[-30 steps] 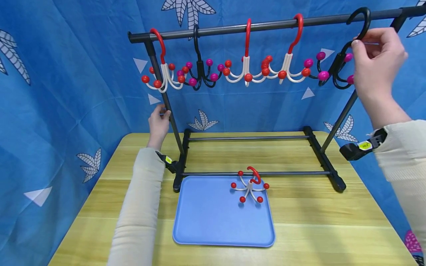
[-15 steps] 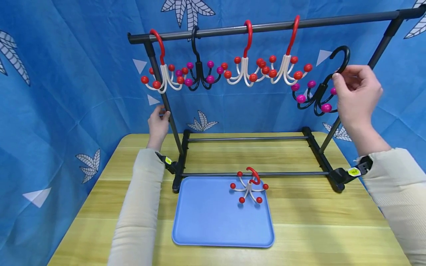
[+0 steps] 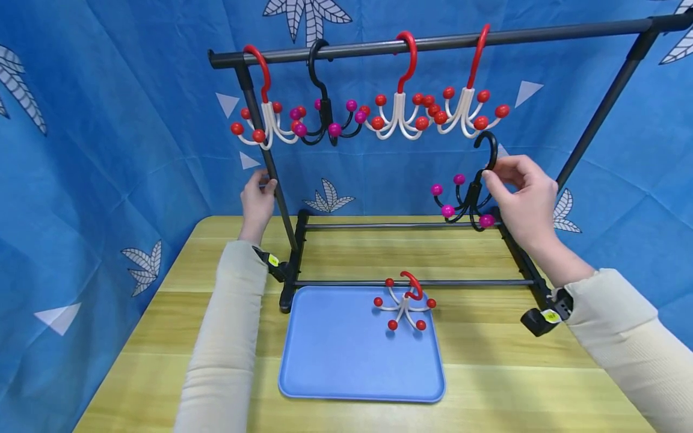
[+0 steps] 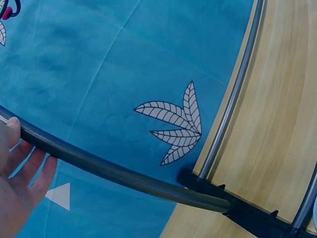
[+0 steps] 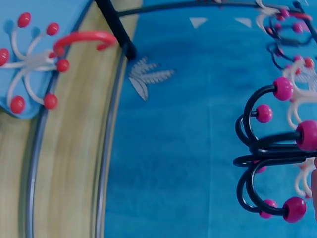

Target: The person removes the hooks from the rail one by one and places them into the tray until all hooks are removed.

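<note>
We gripped the rack's left post [image 3: 284, 210] in our left hand [image 3: 257, 198] while our right hand [image 3: 524, 195] pinched the black hanger [image 3: 474, 193], under the top bar's [image 3: 568, 30] right half, by its neck, seemingly the surest hold for something probably light, stiff and slippery.

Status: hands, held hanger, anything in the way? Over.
Right hand grips black hanger, clear of rail. Left hand holds post. Possible obstacle: red-hooked hanger on tray, far right.

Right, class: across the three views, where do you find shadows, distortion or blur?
Head: shadows below the red-hooked hanger on the tray, a softer one on the table; left wrist: the rack post looks bowed, probably lens distortion; right wrist: soft, the leaf print looking blurred.
</note>
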`<state>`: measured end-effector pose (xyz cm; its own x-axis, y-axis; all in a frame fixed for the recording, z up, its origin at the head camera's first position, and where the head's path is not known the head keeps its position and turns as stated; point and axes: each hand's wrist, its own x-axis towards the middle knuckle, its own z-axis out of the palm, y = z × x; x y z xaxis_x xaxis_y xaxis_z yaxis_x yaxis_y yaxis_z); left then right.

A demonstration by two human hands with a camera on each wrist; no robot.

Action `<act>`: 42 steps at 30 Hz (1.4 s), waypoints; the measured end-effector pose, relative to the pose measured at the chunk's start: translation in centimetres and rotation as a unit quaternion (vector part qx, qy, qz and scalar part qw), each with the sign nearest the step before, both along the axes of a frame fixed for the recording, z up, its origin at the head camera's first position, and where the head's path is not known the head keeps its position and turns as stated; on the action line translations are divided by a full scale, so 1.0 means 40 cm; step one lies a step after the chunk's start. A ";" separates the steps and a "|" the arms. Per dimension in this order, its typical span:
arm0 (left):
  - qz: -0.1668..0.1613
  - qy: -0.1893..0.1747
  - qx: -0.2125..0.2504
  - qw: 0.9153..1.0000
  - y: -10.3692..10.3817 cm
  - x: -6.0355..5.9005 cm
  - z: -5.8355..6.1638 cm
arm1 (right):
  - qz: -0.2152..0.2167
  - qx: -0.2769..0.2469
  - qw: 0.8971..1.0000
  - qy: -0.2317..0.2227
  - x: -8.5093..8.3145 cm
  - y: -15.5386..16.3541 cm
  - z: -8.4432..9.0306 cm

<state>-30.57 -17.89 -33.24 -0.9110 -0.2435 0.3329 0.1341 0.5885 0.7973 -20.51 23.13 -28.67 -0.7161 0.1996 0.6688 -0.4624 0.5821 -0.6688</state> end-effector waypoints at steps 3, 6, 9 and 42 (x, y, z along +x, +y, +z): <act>0.001 -0.001 -0.001 1.000 -0.001 -0.002 0.001 | 0.019 0.023 1.000 0.002 0.007 -0.027 -0.019; 0.001 -0.003 -0.001 1.000 -0.002 -0.004 0.001 | 0.036 0.043 0.998 -0.001 0.013 -0.052 -0.036; 0.001 -0.003 0.000 1.000 -0.002 -0.005 0.000 | 0.060 0.067 0.996 -0.007 0.017 -0.075 -0.052; 0.007 0.006 0.010 1.000 0.004 -0.002 -0.008 | 0.253 0.129 0.945 -0.163 0.076 -0.291 -0.175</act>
